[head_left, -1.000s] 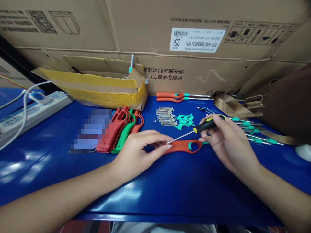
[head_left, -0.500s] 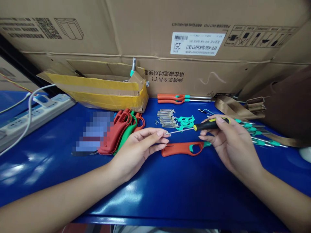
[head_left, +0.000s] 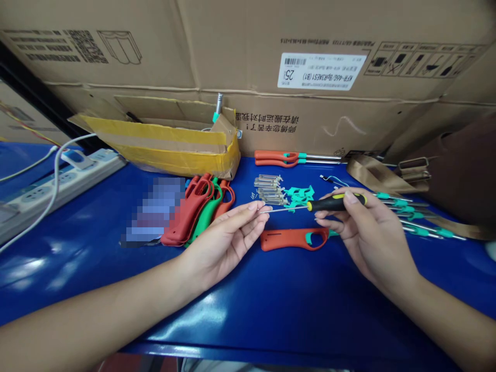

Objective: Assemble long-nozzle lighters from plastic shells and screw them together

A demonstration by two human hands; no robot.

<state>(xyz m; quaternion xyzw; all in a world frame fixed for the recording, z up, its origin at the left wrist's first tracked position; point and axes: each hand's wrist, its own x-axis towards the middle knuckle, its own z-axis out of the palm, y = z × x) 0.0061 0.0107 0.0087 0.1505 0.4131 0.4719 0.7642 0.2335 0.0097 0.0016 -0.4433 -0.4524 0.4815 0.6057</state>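
Note:
My right hand (head_left: 364, 232) grips a screwdriver (head_left: 310, 206) by its black and yellow handle, the thin shaft pointing left. My left hand (head_left: 225, 240) is turned palm up with fingers stretched out, its fingertips touching the shaft's tip. Below the screwdriver an orange handle shell (head_left: 294, 239) with a teal trigger lies flat on the blue table (head_left: 271, 299), touched by neither hand.
A pile of red, orange and green handle shells (head_left: 197, 209) lies at left. Metal parts (head_left: 267, 188) and teal plastic pieces (head_left: 298, 195) sit behind the screwdriver. Finished tools (head_left: 411, 214) lie at right, one orange tool (head_left: 287, 156) by the cardboard boxes (head_left: 248, 62). A power strip (head_left: 58, 175) is far left.
Both hands lifted the screwdriver off the orange handle shell, which now lies alone on the table. My left hand turned palm up and its fingers spread.

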